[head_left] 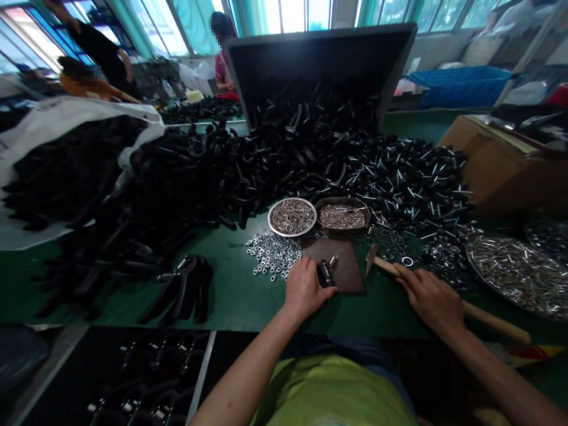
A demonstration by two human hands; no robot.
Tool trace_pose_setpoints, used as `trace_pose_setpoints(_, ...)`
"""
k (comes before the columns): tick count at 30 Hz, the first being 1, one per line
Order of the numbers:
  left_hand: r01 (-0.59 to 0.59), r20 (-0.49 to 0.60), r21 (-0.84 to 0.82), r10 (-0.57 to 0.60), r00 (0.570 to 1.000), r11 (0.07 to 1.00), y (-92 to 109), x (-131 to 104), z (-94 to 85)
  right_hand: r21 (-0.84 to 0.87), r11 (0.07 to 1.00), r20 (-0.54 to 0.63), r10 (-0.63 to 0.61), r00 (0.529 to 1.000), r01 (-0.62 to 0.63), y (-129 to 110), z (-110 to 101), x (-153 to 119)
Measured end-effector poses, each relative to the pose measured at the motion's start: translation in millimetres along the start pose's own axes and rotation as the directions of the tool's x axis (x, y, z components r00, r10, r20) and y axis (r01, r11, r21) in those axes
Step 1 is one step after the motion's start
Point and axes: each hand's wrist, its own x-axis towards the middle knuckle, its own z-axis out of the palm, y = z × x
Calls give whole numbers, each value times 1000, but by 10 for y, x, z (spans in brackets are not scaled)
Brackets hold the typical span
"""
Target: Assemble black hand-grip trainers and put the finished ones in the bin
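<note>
My left hand (pixel 305 289) is closed around a small black clamp-like part (pixel 327 274), with a short metal piece sticking out beside it. It rests over a dark brown square plate (pixel 352 269) on the green table. My fingers hide much of the part. My right hand (pixel 435 300) grips the wooden handle of a hammer (pixel 385 265), whose head hangs near the plate's right edge. Just behind the plate lie a heap of small metal nuts (pixel 273 254), a round dish (pixel 269 222) of small metal pins and an oval tin (pixel 344 232) of tiny metal pieces.
Black handle-like parts (pixel 293 154) spill from a tipped grey bin (pixel 323 53). Others with metal bolts (pixel 412 177) heap at right, near a cardboard box (pixel 492 165) and metal-parts tray (pixel 523 272). Several assembled black parts (pixel 186 290) lie left. Other people are behind.
</note>
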Motion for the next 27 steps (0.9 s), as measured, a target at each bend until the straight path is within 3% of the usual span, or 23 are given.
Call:
trace_pose_setpoints(2, -5, 10, 20, 5, 1000, 1000, 7, -2, -8, 110, 992, 17, 59, 998, -60, -77, -89, 78)
trace_pose_setpoints(4, -1, 21, 39, 1, 1000, 999, 12, 1, -18, 310, 946, 21, 95, 995, -97, -203, -325, 190)
trace_pose_setpoints(8, 0, 35, 62, -2, 999, 998, 20, 13, -30, 699, 714, -74, 114, 991, -29, -449, -960, 385)
trace_pose_setpoints(10, 3, 42, 74, -6, 999, 997, 26, 20, -28, 761, 647, -134, 210, 969, -35, -538, -1094, 425)
trace_pose_setpoints(12, 10, 45, 85, -14, 999, 996, 33, 25, -23, 732, 681, -159, 184, 970, -10, -609, -1027, 440)
trace_pose_setpoints(13, 15, 42, 88, -19, 999, 996, 35, 27, -19, 685, 728, -151, 100, 983, 31, -636, -949, 447)
trace_pose_setpoints(15, 24, 36, 89, -27, 999, 996, 34, 29, -10, 586, 806, 12, -115, 993, 86, -665, -808, 473)
trace_pose_setpoints(17, 21, 30, 91, -24, 999, 996, 28, 29, 0, 555, 826, 102, -187, 977, 100, -663, -791, 504)
trace_pose_setpoints(19, 15, 22, 102, -17, 1000, 995, 18, 29, 5, 588, 804, -20, -89, 996, 84, -647, -881, 519)
trace_pose_setpoints(21, 8, 19, 114, -10, 1000, 993, 12, 29, 5, 620, 781, -218, 80, 973, 74, -638, -950, 509)
trace_pose_setpoints(23, -1, 22, 118, -2, 1000, 993, 13, 31, 0, 588, 804, -252, 83, 964, 84, -647, -893, 487)
trace_pose_setpoints(25, -5, 26, 120, 2, 1000, 993, 16, 34, -6, 522, 848, -54, -65, 996, 84, -658, -737, 473)
trace_pose_setpoints(27, -3, 29, 124, -1, 1000, 992, 18, 38, -8, 479, 876, 171, -154, 973, 54, -645, -608, 474)
